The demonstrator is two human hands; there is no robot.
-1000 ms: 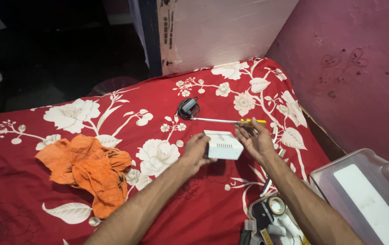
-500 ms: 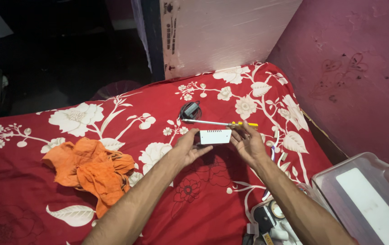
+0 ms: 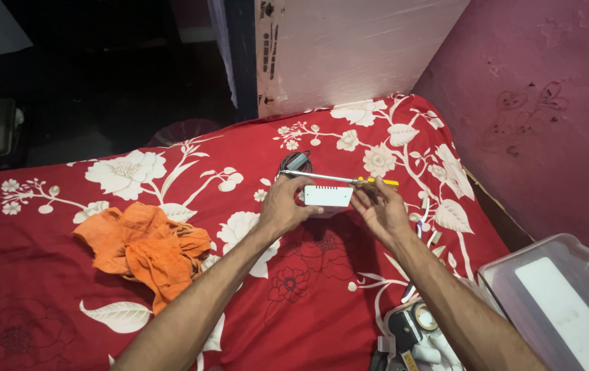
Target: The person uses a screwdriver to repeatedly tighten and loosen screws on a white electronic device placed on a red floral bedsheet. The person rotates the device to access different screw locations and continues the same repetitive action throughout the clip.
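Observation:
Both of my hands hold a small white rectangular box [image 3: 327, 196] with vent slots above a red bedsheet [image 3: 191, 165] with white flowers. My left hand [image 3: 282, 206] grips its left end. My right hand [image 3: 379, 209] grips its right end. A screwdriver [image 3: 339, 179] with a metal shaft and yellow handle lies just behind the box, close to my right fingers. A dark coiled cable or adapter [image 3: 296, 162] lies beyond it.
A crumpled orange cloth [image 3: 144, 246] lies on the sheet to the left. A clear plastic container lid [image 3: 561, 302] sits at the lower right. Small tools and tape [image 3: 414, 336] lie near the bottom edge. A white board [image 3: 349, 48] leans behind the bed, beside a pink wall [image 3: 548, 110].
My hands lifted the white box and turned it from lying flat to edge-on, moving it slightly away from me towards the screwdriver. The view shifted a little.

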